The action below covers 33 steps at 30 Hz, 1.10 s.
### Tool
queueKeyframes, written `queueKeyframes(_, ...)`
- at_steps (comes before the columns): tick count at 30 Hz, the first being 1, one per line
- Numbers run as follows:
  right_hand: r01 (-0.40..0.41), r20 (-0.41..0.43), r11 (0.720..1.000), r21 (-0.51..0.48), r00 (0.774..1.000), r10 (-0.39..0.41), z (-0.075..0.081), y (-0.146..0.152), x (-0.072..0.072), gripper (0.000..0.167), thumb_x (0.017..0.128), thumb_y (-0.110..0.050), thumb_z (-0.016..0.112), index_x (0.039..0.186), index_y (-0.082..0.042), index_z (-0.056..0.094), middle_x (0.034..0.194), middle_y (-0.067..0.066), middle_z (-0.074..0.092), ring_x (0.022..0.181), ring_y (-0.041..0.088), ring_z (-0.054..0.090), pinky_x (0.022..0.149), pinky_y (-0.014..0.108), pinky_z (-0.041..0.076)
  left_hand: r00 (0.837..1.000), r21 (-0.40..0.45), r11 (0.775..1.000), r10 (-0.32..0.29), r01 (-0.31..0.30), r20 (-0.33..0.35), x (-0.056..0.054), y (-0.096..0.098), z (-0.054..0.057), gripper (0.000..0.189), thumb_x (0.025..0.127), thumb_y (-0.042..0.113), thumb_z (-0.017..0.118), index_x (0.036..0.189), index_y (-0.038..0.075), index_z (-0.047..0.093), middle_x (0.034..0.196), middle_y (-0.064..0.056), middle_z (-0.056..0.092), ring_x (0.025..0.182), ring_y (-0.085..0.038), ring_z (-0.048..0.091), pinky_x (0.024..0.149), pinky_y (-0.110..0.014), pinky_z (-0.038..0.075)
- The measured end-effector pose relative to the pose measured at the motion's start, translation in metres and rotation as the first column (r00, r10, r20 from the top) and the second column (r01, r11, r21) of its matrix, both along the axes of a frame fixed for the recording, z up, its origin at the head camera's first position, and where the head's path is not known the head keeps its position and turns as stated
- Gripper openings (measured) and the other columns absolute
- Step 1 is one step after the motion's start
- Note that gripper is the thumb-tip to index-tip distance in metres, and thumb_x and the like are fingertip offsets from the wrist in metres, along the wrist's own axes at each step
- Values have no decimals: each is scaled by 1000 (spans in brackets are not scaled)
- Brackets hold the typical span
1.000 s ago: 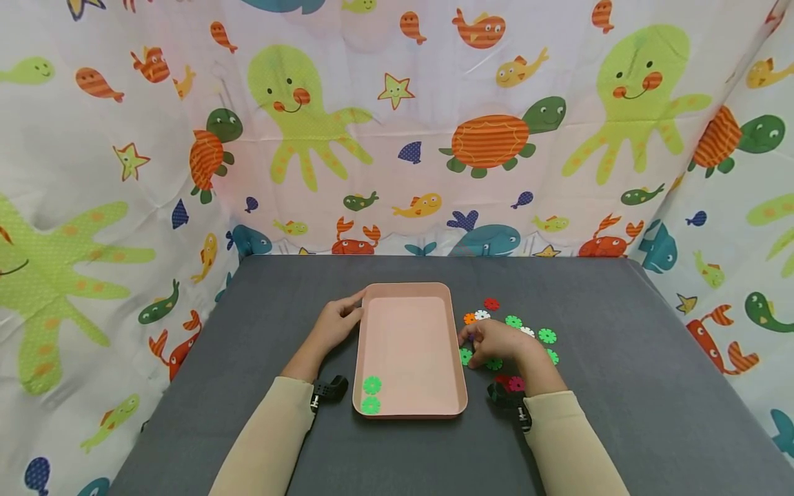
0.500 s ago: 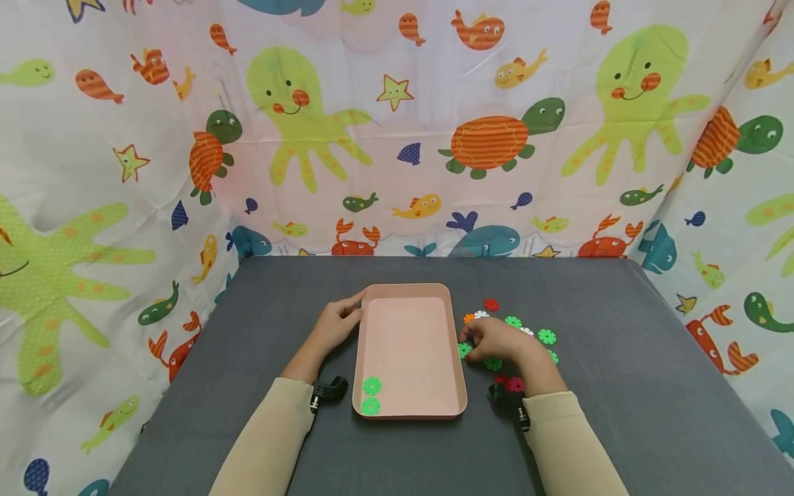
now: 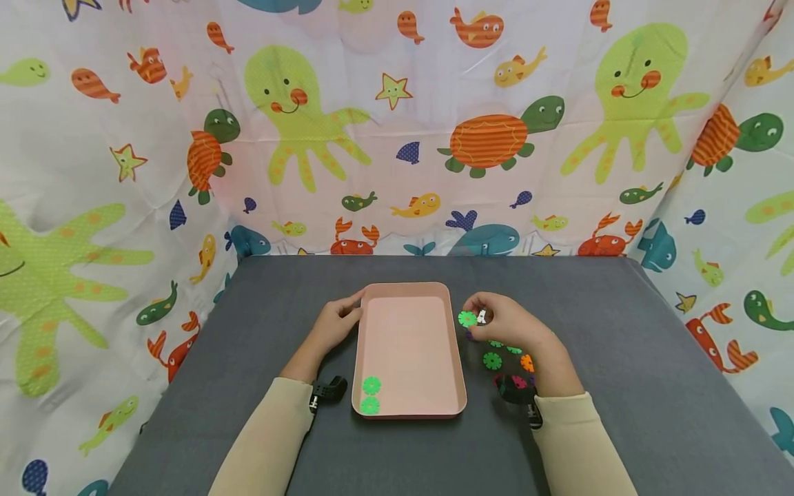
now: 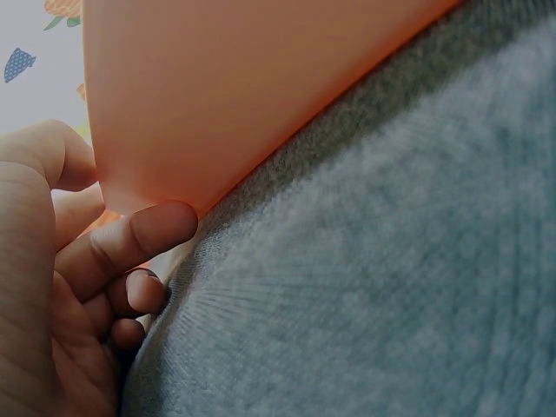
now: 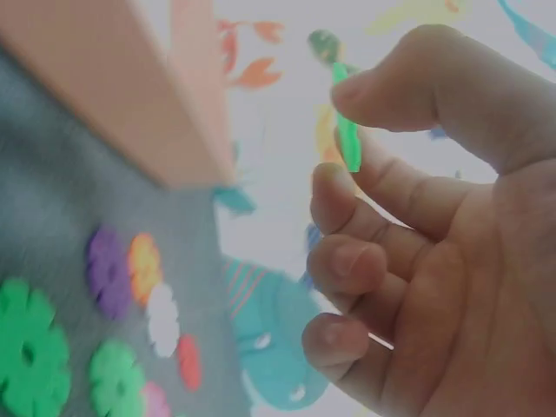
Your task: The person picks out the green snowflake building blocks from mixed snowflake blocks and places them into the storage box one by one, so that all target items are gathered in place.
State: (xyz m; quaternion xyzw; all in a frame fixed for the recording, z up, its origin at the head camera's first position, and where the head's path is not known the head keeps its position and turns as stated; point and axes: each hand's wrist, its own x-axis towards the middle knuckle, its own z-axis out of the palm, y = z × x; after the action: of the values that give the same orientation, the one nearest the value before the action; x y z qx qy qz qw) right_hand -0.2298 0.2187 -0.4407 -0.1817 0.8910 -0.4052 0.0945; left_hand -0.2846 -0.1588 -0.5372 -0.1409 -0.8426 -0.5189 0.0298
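A shallow pink tray (image 3: 412, 344) lies on the table, with two green flower-shaped discs (image 3: 371, 395) in its near left corner. At the tray's far left corner my left hand (image 3: 333, 327) grips the side; thumb and fingers meet the pink wall (image 4: 200, 95) in the left wrist view. To the right of the tray, my right hand (image 3: 517, 327) pinches another green flower-shaped disc (image 3: 467, 319) between thumb and index finger. The right wrist view shows this disc (image 5: 347, 130) edge-on and raised over the table, the other fingers loosely bent.
Several loose discs lie right of the tray, partly hidden by the right hand: a green disc (image 3: 493, 361), an orange disc (image 3: 527, 362) and a pink disc (image 3: 519, 381). A purple disc (image 5: 109, 271) and white disc (image 5: 162, 320) show too. A patterned curtain (image 3: 422, 62) surrounds the grey table (image 3: 620, 386).
My right hand has picked up a green disc from beside the tray and moved away from me with it, uncovering some discs. The left hand has stayed at the tray's corner.
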Motion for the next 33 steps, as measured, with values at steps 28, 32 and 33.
queueKeyframes(28, 5, -110, 996, -94, 994, -15, -14, -152, 49, 25, 85, -22, 83, 107, -15, 76, 98, -3, 63, 84, 21, 56, 71, 33, 49, 1000, -14, 1000, -3, 3, -13, -1, -3, -3, 46, 101, 16, 61, 147, 16, 60, 59, 2, 45, 55, -14, 42, 56, -30, 35)
queueKeyframes(32, 51, -105, 998, -48, 993, -56, -28, -160, 47, 26, 83, -23, 83, 107, -14, 78, 97, -4, 63, 81, 14, 55, 69, 32, 49, 1000, -21, 1000, -3, 3, -11, -1, -2, -1, 47, 100, 15, 62, 147, 15, 59, 60, 2, 44, 55, -13, 41, 57, -29, 35)
queueKeyframes(33, 57, -108, 998, -33, 992, -60, -30, -162, 46, 26, 82, -23, 83, 106, -14, 79, 97, -4, 63, 81, 13, 55, 70, 31, 49, 1000, -20, 1000, -3, 3, -9, -1, -1, 0, 47, 100, 15, 62, 147, 16, 60, 60, 2, 44, 56, -13, 41, 57, -29, 35)
